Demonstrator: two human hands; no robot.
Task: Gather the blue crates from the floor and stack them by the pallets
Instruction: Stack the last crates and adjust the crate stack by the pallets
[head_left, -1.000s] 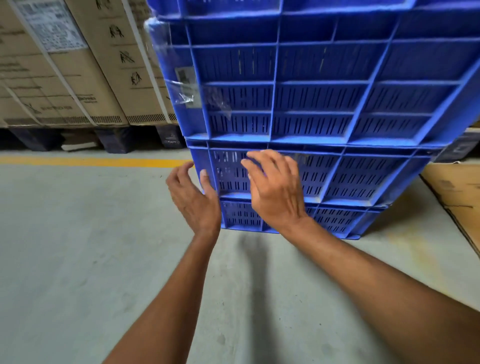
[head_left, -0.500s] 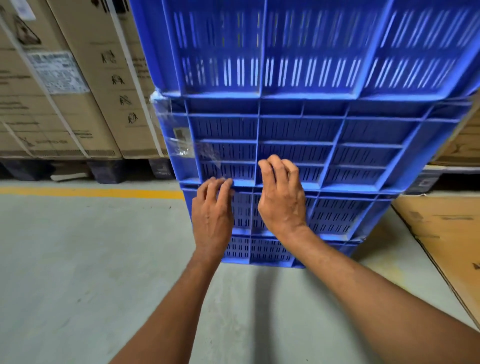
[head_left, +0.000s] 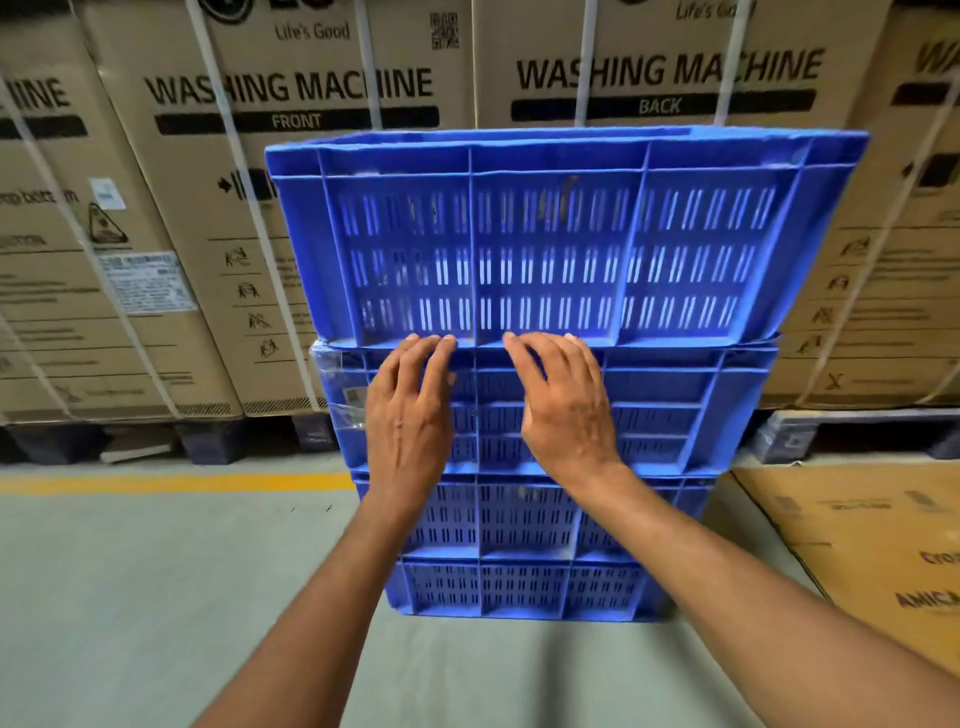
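Because the top blue crate (head_left: 550, 244) is hard plastic full of slots and looks empty, it should feel light and stiff; its rim is the best place to hold. It sits on the stack of crates (head_left: 519, 525) on the floor by the pallets (head_left: 208, 441). The left hand (head_left: 410, 415) and right hand (head_left: 566, 410) lie flat and spread on the stack, fingertips at its bottom edge, pinching nothing.
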